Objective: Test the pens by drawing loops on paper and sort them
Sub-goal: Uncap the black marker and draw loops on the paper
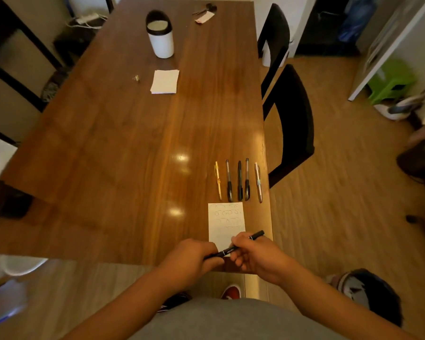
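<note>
Head view: the left hand has its grip closed, fingers curled round the near-left end of a black pen. The right hand also has its grip closed on the same pen, pinching the barrel further along, so that the pen's far-right end pokes out past the fingers. The pen lies slanted between the two hands, above the near edge of the worktop and over the near end of a sheet of paper. That sheet lies on the worktop close to its right edge and bears several rows of drawn loops.

Just beyond the sheet, a row of five pens lies side by side, all pointing away. A yellow pen is at the left end and a pale pen at the right, with three dark ones between.

Well apart, toward the far end, lie a small stack of white paper and a white canister with a black top. Two black chairs stand at the worktop's right side.
</note>
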Motion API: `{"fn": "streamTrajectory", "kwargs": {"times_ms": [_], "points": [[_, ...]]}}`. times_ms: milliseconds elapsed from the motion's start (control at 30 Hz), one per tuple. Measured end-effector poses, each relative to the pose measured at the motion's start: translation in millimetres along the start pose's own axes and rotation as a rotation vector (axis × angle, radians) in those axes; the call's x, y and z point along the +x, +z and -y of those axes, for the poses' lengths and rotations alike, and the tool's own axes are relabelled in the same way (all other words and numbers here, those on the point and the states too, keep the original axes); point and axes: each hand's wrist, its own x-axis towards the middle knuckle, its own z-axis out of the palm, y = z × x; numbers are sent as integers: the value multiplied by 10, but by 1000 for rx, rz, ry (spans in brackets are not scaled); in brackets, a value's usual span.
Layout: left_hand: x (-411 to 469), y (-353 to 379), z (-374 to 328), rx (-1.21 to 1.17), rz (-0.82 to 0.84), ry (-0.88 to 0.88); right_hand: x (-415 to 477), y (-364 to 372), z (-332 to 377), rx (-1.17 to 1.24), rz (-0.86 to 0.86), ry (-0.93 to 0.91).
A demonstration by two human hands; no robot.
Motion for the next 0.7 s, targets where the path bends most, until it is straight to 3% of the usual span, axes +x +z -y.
{"fn": "streamTrajectory", "kwargs": {"times_ms": [133,367,467,567,700], "points": [[17,-137,-70,-143,57,14,-34,-56,89,1,51,-47],[93,-367,-56,-592,223,-67,8,6,220,22,69,-69],[78,-476,82,-716,305,-103,14,-119,238,156,19,-96],[-7,-556,398,-655,280,-183,-17,-422,292,247,-116,-147],[-74,-435,627,-388,160,-244,34,-529,197,-58,-317,-150]]}}
